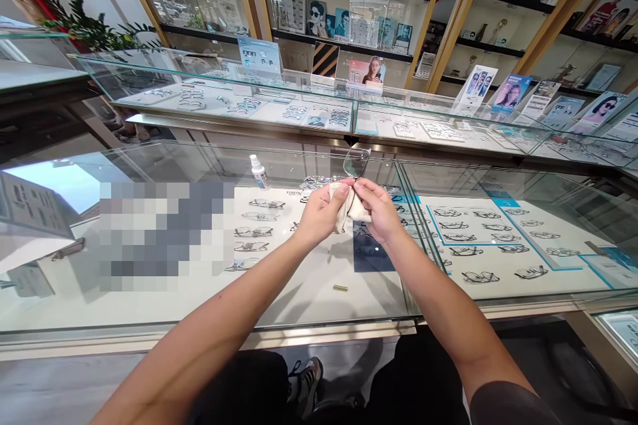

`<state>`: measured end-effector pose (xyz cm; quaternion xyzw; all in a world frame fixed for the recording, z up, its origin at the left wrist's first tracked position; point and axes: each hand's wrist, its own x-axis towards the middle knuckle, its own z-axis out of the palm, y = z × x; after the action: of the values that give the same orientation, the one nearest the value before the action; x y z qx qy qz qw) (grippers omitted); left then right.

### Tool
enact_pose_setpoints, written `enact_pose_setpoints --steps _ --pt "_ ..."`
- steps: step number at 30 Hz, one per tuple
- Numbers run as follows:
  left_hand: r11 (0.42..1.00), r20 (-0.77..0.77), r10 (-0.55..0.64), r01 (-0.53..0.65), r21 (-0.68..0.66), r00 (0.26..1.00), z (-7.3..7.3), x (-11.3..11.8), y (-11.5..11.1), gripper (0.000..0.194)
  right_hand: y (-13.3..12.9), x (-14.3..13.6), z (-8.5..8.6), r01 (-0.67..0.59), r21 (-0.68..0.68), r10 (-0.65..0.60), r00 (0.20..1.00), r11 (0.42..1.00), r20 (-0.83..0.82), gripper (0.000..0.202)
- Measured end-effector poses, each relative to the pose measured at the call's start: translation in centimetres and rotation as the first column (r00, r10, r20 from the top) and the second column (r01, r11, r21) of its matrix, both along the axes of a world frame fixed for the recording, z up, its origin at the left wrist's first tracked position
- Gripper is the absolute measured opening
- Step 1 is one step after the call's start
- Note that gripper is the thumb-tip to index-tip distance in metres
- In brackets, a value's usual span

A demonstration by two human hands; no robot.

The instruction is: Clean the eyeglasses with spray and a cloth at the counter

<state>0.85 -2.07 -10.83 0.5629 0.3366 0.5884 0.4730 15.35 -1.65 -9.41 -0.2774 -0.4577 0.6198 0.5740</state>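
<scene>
Over the glass counter, a pair of eyeglasses (pixel 357 163) is held up, one clear lens with a thin rim standing beyond the fingertips. The rest of the frame is hidden by fingers and cloth. My left hand (pixel 319 214) is closed on a cream cloth (pixel 345 216) bunched beneath the glasses. With thumb and forefinger pinched at the near edge of the lens, my right hand (pixel 381 209) meets the left fingertips; part of the cloth lies under its curled fingers. A white spray bottle (pixel 260 174) stands upright on the counter, left of and beyond my hands.
Beneath the glass top (pixel 299 305) lie rows of eyeglasses (pixel 253 232) and a small gold-coloured bar (pixel 340 288). A seam between glass panels runs right of my hands. Another display case (pixel 239 121) with cards on top stands behind. At the left is a white sign (pixel 34 219).
</scene>
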Motion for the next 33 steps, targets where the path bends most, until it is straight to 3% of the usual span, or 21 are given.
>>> enact_pose_setpoints --steps 2,5,8,11,15,19,21,28,30,33 --pt "0.992 -0.043 -0.120 0.118 -0.032 0.992 0.3 -0.6 0.2 0.061 0.3 0.4 0.2 0.012 0.017 -0.012 1.000 1.000 -0.013 0.024" --pt "0.935 -0.058 -0.347 0.341 -0.096 0.936 0.9 -1.4 0.2 0.057 0.9 1.1 0.3 0.039 0.005 -0.039 0.999 0.999 -0.027 0.024" --pt "0.895 -0.063 -0.440 0.432 -0.110 0.896 1.4 -1.8 0.0 0.063 1.3 1.3 0.3 0.047 -0.012 -0.047 0.998 0.999 -0.046 0.026" --pt "0.925 -0.079 -0.376 0.369 -0.095 0.923 1.2 -1.5 0.0 0.070 0.9 1.0 0.3 0.014 -0.010 -0.014 0.998 1.000 -0.053 0.028" --pt "0.985 -0.036 -0.169 0.168 -0.042 0.985 0.4 -0.6 0.3 0.072 0.0 0.3 0.5 -0.038 0.012 0.039 0.997 0.999 -0.061 0.030" --pt "1.000 -0.039 -0.017 0.017 -0.002 0.999 0.1 -0.2 0.6 0.071 -0.2 -0.1 0.3 -0.047 0.030 0.049 0.997 0.998 -0.064 0.030" --pt "0.999 -0.063 -0.035 0.035 -0.009 0.997 0.3 -0.5 0.6 0.071 0.0 0.1 0.2 -0.032 0.027 0.033 0.998 0.999 -0.053 0.029" --pt "0.947 -0.104 -0.322 0.318 -0.050 0.941 1.0 -1.7 0.5 0.065 1.1 0.9 -0.1 0.028 0.006 -0.027 0.997 1.000 -0.077 0.028" --pt "0.952 -0.107 -0.306 0.302 -0.052 0.946 0.8 -1.5 0.4 0.070 1.1 0.7 -0.2 0.030 0.004 -0.030 0.996 1.000 -0.080 0.029" --pt "0.985 -0.073 -0.172 0.171 -0.026 0.982 0.3 -0.8 0.4 0.070 0.7 0.1 -0.4 0.017 0.008 -0.017 0.997 1.000 -0.079 0.030"
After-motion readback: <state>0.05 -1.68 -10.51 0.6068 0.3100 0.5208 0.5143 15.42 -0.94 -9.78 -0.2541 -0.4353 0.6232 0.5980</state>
